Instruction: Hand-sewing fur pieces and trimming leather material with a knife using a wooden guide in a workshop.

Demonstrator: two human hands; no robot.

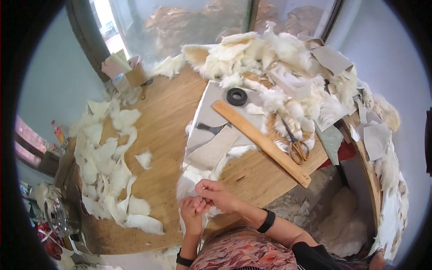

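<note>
My two hands meet at the near edge of a wooden table, over the lower end of a white fur piece (pixel 183 186). My right hand (pixel 219 194) is closed in a pinch, its fingertips at those of my left hand (pixel 191 215). The left fingers are curled closed as well. Something thin and pale shows between them, too small to name. Past my hands, a beige hide scrap (pixel 213 150) lies on the grey skin side of the fur piece. A dark-handled tool (pixel 209 128) is partly under that scrap. A wooden ruler-like strip (pixel 265 141) slants across to the right.
A black tape roll (pixel 236 96) sits beyond the strip. Scissors (pixel 298 150) lie at the table's right, beside heaped white fur (pixel 252 54). More fur scraps (pixel 105 166) cover the left side. A plastic bottle (pixel 126 90) and a box (pixel 136 75) stand far left.
</note>
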